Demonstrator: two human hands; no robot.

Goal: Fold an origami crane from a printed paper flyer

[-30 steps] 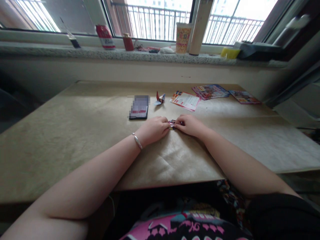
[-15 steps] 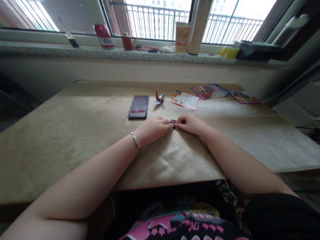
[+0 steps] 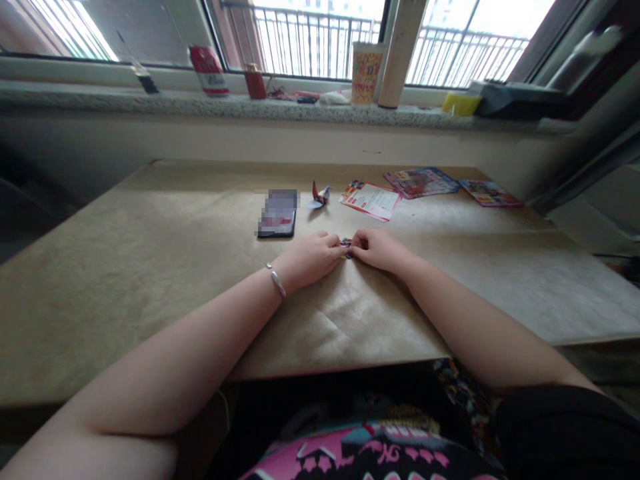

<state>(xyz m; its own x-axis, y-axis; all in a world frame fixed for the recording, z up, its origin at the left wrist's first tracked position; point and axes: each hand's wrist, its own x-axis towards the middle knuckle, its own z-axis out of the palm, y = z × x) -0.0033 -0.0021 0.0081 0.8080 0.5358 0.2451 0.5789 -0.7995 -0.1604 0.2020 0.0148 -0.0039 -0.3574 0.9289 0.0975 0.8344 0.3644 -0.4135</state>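
On the counter [image 3: 150,267], head view: pinching a small piece of patterned paper [image 3: 345,249] between left hand [image 3: 313,257] and right hand [image 3: 380,248], with fingertips closed on it from either side. Keeping it low over the surface, nearer the body than the phone [image 3: 279,217] and the folded paper figure [image 3: 321,196].

Judging progress: apparently working partway through folding. Counting one finished-looking figure beyond the hands; finding the small piece compact, probably folded several times, but lacking any clear final shape. Not confirming more, owing to covering fingers. Noting printed sheets [image 3: 423,183] lying flat farther back, apparently unused.

Checking labels: seeing red boxes and fine print on the white sheet [image 3: 373,201], too small for reading. Finding no legible brand on the red-and-white can [image 3: 209,70] or patterned cup [image 3: 367,73]. Noting pink lettering on the shirt [image 3: 380,453], only partly showing.
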